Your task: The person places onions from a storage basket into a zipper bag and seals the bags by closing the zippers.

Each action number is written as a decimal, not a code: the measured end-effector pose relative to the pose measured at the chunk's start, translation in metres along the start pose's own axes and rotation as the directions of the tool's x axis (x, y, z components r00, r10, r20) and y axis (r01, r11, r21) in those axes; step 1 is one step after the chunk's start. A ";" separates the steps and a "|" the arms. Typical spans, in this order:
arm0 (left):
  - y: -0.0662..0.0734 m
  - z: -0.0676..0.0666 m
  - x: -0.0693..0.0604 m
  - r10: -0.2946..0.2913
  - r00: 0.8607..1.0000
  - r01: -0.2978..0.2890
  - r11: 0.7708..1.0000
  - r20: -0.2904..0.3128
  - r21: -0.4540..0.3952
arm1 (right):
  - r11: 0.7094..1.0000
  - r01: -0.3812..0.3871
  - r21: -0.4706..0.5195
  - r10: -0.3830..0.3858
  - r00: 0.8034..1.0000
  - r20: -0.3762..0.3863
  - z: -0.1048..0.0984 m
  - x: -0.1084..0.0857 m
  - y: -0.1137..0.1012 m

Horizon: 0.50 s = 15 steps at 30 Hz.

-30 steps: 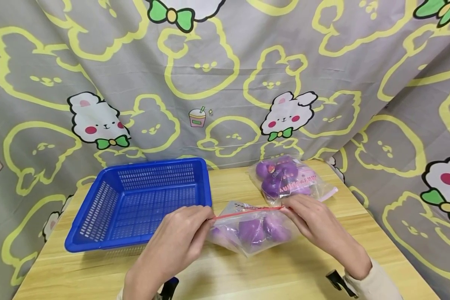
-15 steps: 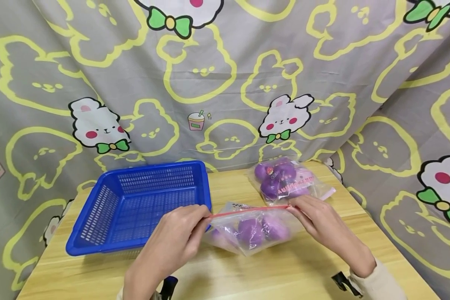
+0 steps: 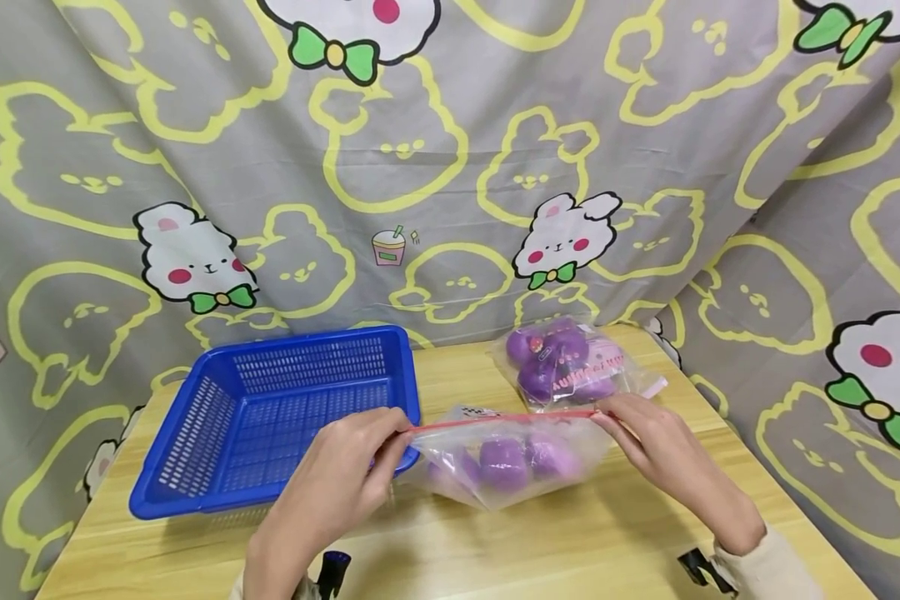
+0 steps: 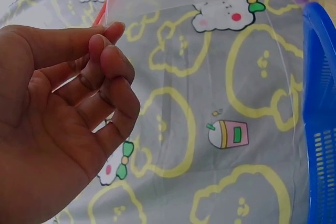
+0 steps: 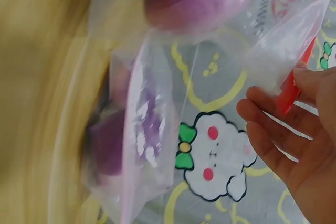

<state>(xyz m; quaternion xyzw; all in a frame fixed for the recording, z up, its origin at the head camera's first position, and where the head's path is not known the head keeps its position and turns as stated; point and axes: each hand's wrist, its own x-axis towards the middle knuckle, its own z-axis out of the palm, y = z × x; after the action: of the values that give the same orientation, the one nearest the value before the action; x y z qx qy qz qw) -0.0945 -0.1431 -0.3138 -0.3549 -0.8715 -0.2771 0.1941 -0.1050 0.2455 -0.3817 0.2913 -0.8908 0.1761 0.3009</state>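
A clear zip bag [image 3: 489,495] with a red zip strip [image 3: 502,418] hangs just above the table, with several rounded purple things [image 3: 504,463] inside. My left hand [image 3: 348,471] pinches the strip's left end between thumb and fingertips. At the right end, my right hand [image 3: 663,450] pinches the same edge; the right wrist view shows the red end [image 5: 287,94] between its thumb and fingers. The edge is stretched nearly straight between both hands. In the left wrist view the other fingers of the left hand [image 4: 68,108] are curled.
Behind it on the wooden table [image 3: 450,558] lies a second clear bag [image 3: 592,375] of purple things, with pink lettering. A blue plastic basket [image 3: 411,367] stands at left, close to my left hand. A patterned grey curtain [image 3: 435,192] hangs at the back and right.
My right hand has moved rightward and my left hand slightly leftward, so more of the red strip shows between them. Both hands still hold the bag's edge.
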 end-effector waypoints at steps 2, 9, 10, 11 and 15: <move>-0.003 0.000 0.000 -0.009 1.000 0.009 1.000 0.000 -0.008 | 1.000 -0.021 -0.008 0.021 1.000 0.015 0.000 -0.003 0.005; -0.012 0.000 0.002 -0.030 1.000 0.031 0.998 0.004 -0.046 | 0.992 -0.127 0.024 0.126 0.991 0.049 0.000 -0.013 0.007; -0.013 0.001 0.002 -0.030 1.000 0.030 0.998 -0.003 -0.049 | 0.989 -0.147 0.035 0.145 0.988 0.051 -0.001 -0.014 0.006; -0.015 0.003 0.003 -0.029 1.000 0.028 0.998 -0.012 -0.049 | 0.985 -0.165 0.048 0.163 0.985 0.055 -0.001 -0.015 0.005; -0.029 0.007 0.008 -0.027 0.995 0.026 1.000 -0.098 -0.009 | 0.976 -0.197 0.093 0.193 0.980 0.043 0.000 -0.003 0.003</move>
<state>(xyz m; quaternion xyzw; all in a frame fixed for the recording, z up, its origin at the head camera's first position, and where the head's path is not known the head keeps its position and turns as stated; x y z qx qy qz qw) -0.1222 -0.1514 -0.3249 -0.3299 -0.8645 -0.3003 0.2316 -0.1047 0.2491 -0.3838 0.2197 -0.9105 0.2428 0.2526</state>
